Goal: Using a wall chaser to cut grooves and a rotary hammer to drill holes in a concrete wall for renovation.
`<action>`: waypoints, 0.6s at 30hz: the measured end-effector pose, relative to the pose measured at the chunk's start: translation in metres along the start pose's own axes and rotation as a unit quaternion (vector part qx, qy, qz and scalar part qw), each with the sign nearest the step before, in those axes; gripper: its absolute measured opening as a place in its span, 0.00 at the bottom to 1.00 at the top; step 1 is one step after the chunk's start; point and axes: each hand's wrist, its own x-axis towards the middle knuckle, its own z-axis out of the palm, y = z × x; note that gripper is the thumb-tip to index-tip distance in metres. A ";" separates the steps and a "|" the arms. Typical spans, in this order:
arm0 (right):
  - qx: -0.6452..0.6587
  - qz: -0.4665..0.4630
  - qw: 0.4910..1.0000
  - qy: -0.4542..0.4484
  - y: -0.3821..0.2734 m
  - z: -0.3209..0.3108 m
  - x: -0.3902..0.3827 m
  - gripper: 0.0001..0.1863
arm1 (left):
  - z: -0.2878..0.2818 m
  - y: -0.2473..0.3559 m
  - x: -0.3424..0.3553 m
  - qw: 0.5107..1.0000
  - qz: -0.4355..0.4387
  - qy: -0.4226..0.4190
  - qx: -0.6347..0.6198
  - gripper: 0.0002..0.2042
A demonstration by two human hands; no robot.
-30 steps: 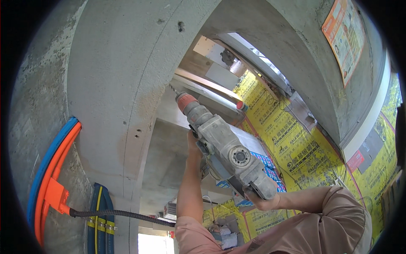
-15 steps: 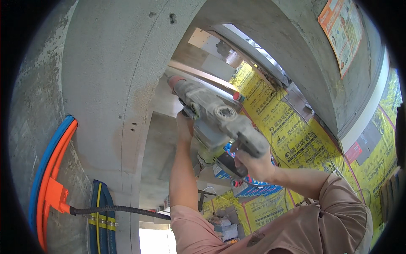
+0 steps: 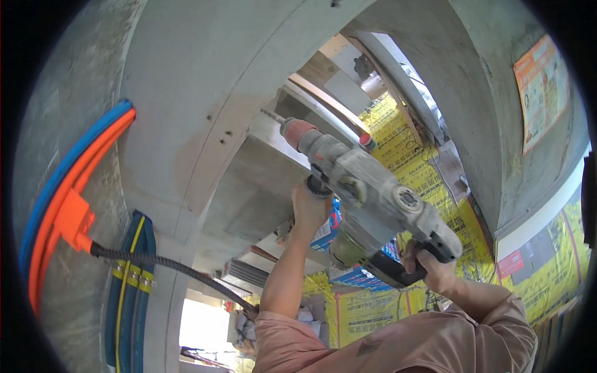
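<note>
Near the pale grey concrete beam (image 3: pixel 211 68), a dusty grey, red-collared power drill (image 3: pixel 372 177) is slanting lengthwise up-left, the left hand (image 3: pixel 308 206) gripping its black side handle (image 3: pixel 319 186) nearer the thin steel bit (image 3: pixel 272 115), the right hand (image 3: pixel 437 271) clasping its rear handle (image 3: pixel 443 247).
</note>
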 end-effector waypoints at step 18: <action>0.234 0.044 0.971 0.027 -0.020 -0.068 0.014 0.17 | -0.024 0.111 -0.028 0.979 -0.139 -0.044 0.142 0.12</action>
